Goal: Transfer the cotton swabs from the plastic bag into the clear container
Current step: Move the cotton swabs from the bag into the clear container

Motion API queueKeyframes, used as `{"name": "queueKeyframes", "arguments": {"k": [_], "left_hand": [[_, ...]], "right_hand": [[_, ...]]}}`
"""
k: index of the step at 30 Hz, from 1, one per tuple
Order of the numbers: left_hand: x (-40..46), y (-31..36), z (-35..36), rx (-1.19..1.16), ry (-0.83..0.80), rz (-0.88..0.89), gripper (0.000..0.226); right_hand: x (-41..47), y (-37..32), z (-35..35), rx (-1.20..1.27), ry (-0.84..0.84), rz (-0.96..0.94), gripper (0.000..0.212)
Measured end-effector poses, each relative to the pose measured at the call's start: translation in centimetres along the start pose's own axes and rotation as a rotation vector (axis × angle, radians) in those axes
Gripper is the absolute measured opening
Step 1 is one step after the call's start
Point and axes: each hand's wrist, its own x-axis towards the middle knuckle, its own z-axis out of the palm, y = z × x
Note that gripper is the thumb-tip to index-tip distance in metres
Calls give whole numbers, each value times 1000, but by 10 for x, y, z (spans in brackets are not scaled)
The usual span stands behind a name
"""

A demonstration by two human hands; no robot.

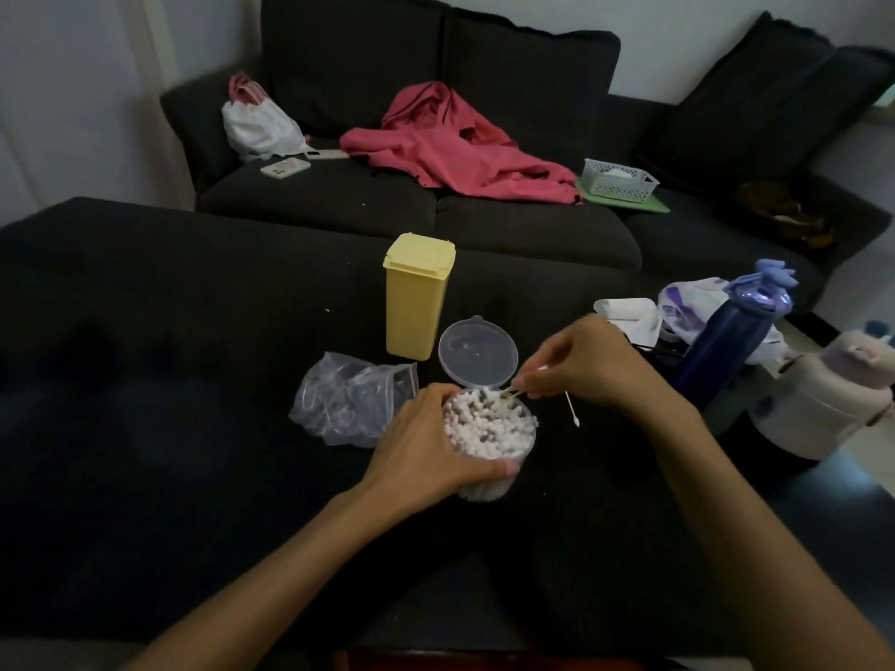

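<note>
The left hand (426,443) wraps around the clear container (489,443), which stands on the dark table (193,380) packed with upright cotton swabs (484,421), its hinged lid (478,352) tipped open behind it. The right hand (586,365) pinches a few swabs by their sticks at the container's far rim, and one swab (571,410) dangles below its fingers. The crumpled plastic bag (351,397) lies just left of the container, looking nearly empty. A yellow lidded box (417,295) stands behind, and a dark blue bottle (721,343) to the right
</note>
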Motion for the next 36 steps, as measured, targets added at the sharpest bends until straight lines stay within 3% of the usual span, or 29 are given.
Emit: {"name": "queueKeyframes", "arguments": {"k": [7, 16, 20, 22, 24, 27, 33, 36], "left_hand": [[2, -4, 2, 18, 0, -15, 92], [2, -4, 1, 4, -25, -30, 93], [-2, -3, 0, 15, -24, -12, 94], [-4, -2, -1, 21, -25, 9, 94], [-4, -1, -2, 32, -33, 24, 98], [-1, 0, -2, 31, -48, 42, 111], [5, 7, -11, 104, -170, 166, 113], [6, 3, -11, 131, -206, 168, 108]], "right_hand": [[29, -36, 26, -508, -21, -54, 32], [26, -34, 57, -688, 33, -117, 24], [33, -25, 41, -513, -133, -8, 23], [31, -21, 22, -297, -323, 68, 23], [26, -13, 13, -44, -409, 92, 26], [22, 3, 25, 59, -236, 26, 29], [9, 23, 54, 351, 63, -48, 7], [10, 30, 71, 112, 195, -51, 11]]}}
